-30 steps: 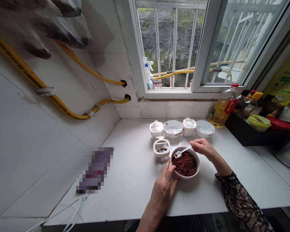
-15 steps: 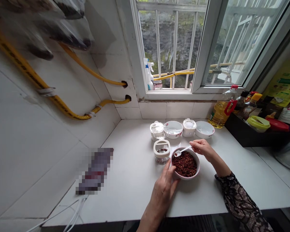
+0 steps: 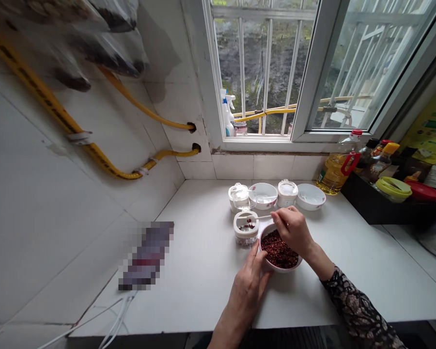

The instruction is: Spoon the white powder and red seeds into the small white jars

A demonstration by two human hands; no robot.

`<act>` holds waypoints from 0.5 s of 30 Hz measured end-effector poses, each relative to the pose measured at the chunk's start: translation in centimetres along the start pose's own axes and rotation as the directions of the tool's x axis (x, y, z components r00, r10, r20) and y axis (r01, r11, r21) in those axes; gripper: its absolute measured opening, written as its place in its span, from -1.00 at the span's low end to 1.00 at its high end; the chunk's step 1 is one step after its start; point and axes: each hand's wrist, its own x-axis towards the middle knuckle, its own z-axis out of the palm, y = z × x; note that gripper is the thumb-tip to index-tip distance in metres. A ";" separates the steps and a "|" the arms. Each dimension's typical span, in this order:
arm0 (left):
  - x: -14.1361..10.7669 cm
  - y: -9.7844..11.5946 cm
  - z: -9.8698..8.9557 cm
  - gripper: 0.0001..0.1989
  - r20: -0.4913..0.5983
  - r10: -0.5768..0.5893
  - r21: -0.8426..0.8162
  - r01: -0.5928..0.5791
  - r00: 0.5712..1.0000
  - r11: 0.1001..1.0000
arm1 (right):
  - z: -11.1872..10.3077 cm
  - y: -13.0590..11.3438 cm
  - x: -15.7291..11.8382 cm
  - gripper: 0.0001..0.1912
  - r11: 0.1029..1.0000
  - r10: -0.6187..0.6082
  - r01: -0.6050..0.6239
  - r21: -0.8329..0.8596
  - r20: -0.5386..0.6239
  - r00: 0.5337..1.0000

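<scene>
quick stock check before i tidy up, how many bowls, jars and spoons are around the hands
Bowls: 3 (bowl of dark red peppercorns in the left hand, white bowl, white bowl)
Jars: 3 (open jar, lidded jar, lidded jar)
Spoons: 1 (white spoon in the right hand)
Total: 7

1. Left hand (image 3: 247, 286) cups white bowl (image 3: 284, 268) on its near-left side, fingers against the rim.
2. Bowl is filled with dark red peppercorns (image 3: 278, 249).
3. Right hand (image 3: 292, 230) pinches white spoon (image 3: 263, 217), its far end reaching over open jar (image 3: 245, 237).
4. Behind, on white counter (image 3: 199, 271): two small bowls (image 3: 262, 195), two lidded jars (image 3: 287, 193). Cooking-oil bottle (image 3: 334, 172) stands to the right.
</scene>
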 end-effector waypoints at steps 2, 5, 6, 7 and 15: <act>-0.1 -0.1 0.1 -0.44 -0.003 0.003 0.011 -0.003 1.000 1.000 | 0.1 -0.5 -0.2 -0.61 0.983 -0.154 0.159 -0.096 0.053 0.987; -0.1 -0.1 0.1 -0.43 -0.002 0.000 0.009 0.000 1.000 1.000 | -0.7 -0.3 -0.2 -0.61 0.986 -0.141 0.142 -0.090 0.015 0.990; 0.0 0.0 0.0 -0.45 -0.002 -0.005 0.002 0.005 1.000 1.000 | -1.2 0.1 -0.1 -0.59 0.995 -0.080 0.079 -0.063 -0.015 0.997; 0.0 0.0 0.0 -0.47 0.003 -0.011 -0.005 0.011 1.000 1.000 | -1.8 0.6 -0.1 -0.57 1.000 -0.003 0.002 -0.028 -0.035 0.999; -0.3 0.0 0.6 -0.53 -0.048 -0.014 -0.033 0.013 0.999 0.999 | -3.8 3.8 -0.7 -0.50 0.922 0.296 -0.368 0.124 0.389 0.872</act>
